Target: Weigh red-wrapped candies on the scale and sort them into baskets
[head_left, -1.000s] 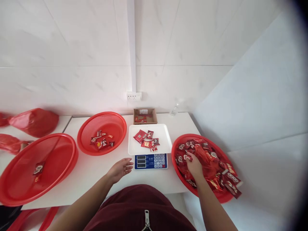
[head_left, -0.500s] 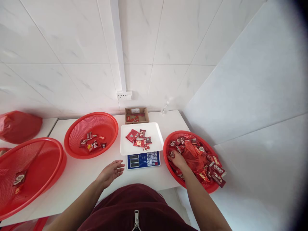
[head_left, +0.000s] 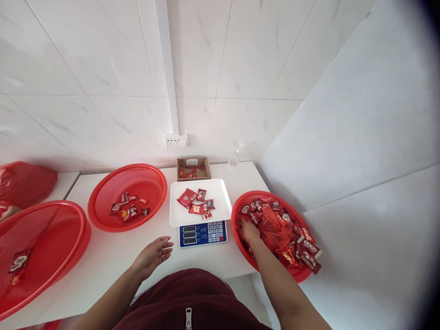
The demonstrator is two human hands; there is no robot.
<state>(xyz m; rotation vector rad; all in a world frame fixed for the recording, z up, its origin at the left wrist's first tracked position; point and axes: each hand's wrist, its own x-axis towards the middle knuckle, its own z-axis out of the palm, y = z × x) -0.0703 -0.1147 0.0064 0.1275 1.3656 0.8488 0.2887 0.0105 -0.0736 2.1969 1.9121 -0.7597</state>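
Note:
My right hand reaches down into the red basket on the right, at its left inner side. Its fingertips are hidden among red and brown snack packets, so any grip cannot be seen. A crumpled red plastic bag lies among those packets. My left hand hovers over the white table with its fingers apart and holds nothing. Between my hands stands a digital scale with a blue keypad panel. Several packets lie on its white tray.
A second red basket, holding several packets, stands left of the scale. Farther left is another red basket. Behind it are a filled red bag and part of another person's hand. A cardboard box and clear bottle stand near the wall.
My right hand has moved lower into the packets, and its fingers are now more hidden. My left hand stays open in nearly the same place. The view has tipped up slightly.

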